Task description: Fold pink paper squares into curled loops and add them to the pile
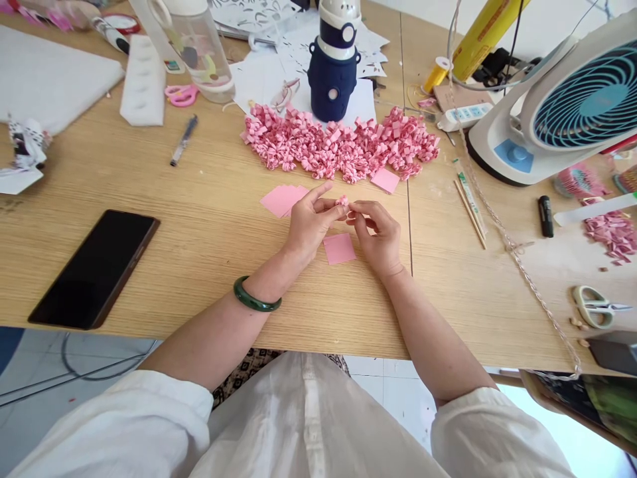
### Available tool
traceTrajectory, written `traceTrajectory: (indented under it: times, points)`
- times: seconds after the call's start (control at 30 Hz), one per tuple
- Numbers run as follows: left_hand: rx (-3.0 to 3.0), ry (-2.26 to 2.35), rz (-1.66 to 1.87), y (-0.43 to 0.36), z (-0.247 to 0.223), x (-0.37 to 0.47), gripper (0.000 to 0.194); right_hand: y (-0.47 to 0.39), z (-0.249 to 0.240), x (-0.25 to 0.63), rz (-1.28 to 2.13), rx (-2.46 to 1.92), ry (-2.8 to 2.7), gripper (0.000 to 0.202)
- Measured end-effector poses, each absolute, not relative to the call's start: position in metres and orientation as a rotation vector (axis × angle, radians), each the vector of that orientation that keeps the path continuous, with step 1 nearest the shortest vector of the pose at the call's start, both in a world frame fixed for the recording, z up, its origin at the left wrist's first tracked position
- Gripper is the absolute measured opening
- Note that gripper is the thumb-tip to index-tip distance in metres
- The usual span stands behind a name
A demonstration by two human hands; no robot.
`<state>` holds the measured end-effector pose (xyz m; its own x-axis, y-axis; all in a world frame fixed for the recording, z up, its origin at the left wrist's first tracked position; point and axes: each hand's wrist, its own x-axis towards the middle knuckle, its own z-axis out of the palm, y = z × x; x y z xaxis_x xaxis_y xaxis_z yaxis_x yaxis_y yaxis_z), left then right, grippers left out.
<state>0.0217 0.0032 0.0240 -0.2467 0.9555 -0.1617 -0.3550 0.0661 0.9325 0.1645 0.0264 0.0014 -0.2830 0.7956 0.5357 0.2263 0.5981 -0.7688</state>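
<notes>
Between my two hands, over the table, is a small pink paper flower (342,200). My left hand (309,222), with a green bangle (257,295) on its wrist, pinches the flower between thumb and fingers. The fingertips of my right hand (378,232) are pinched together at the flower's right side; what exactly they grip is too small to make out. A square pink paper (340,249) lies just below the hands. More pink sheets (281,200) are fanned out beyond my left hand, and another pink square (385,180) rests beyond my right.
A long heap of pink paper flowers (343,149) spreads in front of a dark blue bottle (332,86). A phone (94,269) lies at left, with a pen (184,141) and pink scissors (181,95) farther back. At right stand a fan (527,133), a braided cord (522,265) and scissors (594,307).
</notes>
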Motion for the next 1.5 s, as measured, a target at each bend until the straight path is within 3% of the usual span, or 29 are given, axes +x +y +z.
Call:
traceTrajectory:
  times: [0.13, 0.4, 0.47, 0.63, 0.7, 0.87, 1.2, 1.33, 1.5]
  points:
    - [0.867, 1.249, 1.479, 0.004, 0.020, 0.021, 0.065, 0.024, 0.004, 0.158, 0.983, -0.918, -1.580, 0.010]
    - [0.944, 1.301, 1.433, 0.003, 0.018, 0.021, 0.066, 0.025, 0.010, 0.159, 1.023, -1.061, -1.515, 0.016]
    - [0.911, 1.275, 1.420, 0.004, 0.016, 0.022, 0.059, 0.026, 0.009, 0.159, 1.110, -1.058, -1.442, 0.022]
    - [0.993, 1.286, 1.412, 0.004, 0.008, 0.024, 0.020, 0.031, 0.007, 0.160, 1.209, -1.062, -1.365, 0.026]
    - [1.043, 1.306, 1.413, 0.003, 0.008, 0.025, 0.016, 0.030, 0.007, 0.160, 1.206, -1.069, -1.383, 0.023]
    - [1.010, 1.325, 1.421, 0.002, 0.010, 0.025, 0.026, 0.025, 0.010, 0.160, 0.982, -1.116, -1.551, 0.013]
    - [0.811, 1.099, 1.442, -0.002, 0.010, 0.036, 0.019, 0.028, 0.003, 0.169, 0.328, -0.991, -1.886, 0.015]
    - [0.698, 1.058, 1.465, -0.004, 0.014, 0.040, 0.015, 0.030, 0.003, 0.171, 0.273, -0.913, -1.931, 0.017]
    - [0.614, 1.055, 1.508, -0.004, 0.017, 0.039, 0.024, 0.025, 0.000, 0.166, 0.396, -0.858, -1.896, 0.027]
